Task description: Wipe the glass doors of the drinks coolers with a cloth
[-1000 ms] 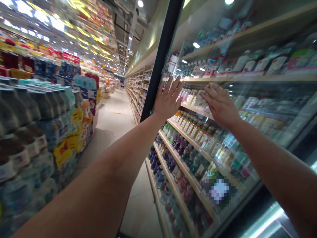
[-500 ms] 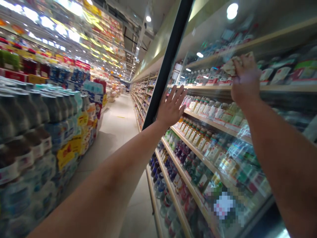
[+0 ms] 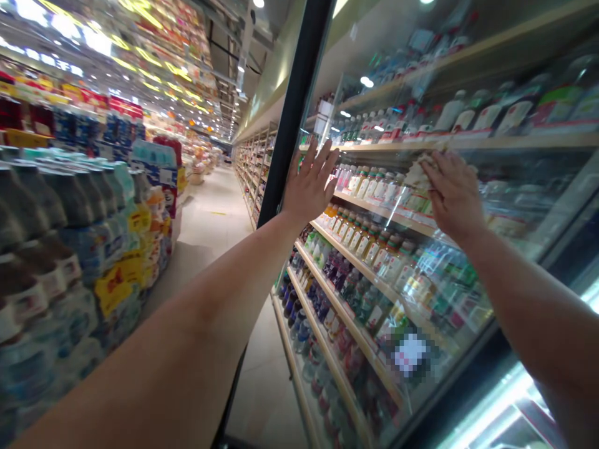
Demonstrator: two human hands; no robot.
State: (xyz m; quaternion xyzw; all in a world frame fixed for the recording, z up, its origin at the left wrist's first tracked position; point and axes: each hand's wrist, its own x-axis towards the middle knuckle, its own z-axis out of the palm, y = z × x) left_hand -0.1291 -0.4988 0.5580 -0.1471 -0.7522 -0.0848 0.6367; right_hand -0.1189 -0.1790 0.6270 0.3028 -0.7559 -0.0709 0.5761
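Note:
A tall glass cooler door (image 3: pixel 421 293) with a black frame (image 3: pixel 290 106) stands open in front of me. My left hand (image 3: pixel 309 184) lies flat against the glass near the frame edge, fingers spread. My right hand (image 3: pixel 452 193) presses a crumpled pale cloth (image 3: pixel 418 176) onto the glass further right. Behind the glass, shelves hold rows of drink bottles (image 3: pixel 365 243).
On my left stands a display of large bottles (image 3: pixel 70 224) with yellow price tags. A tiled aisle (image 3: pixel 206 231) runs ahead between the shelves. A pixelated sticker (image 3: pixel 410 354) sits low on the door glass.
My right hand with the cloth went up along the glass to the upper shelf level, then came back down to the middle. My left hand stayed flat on the door.

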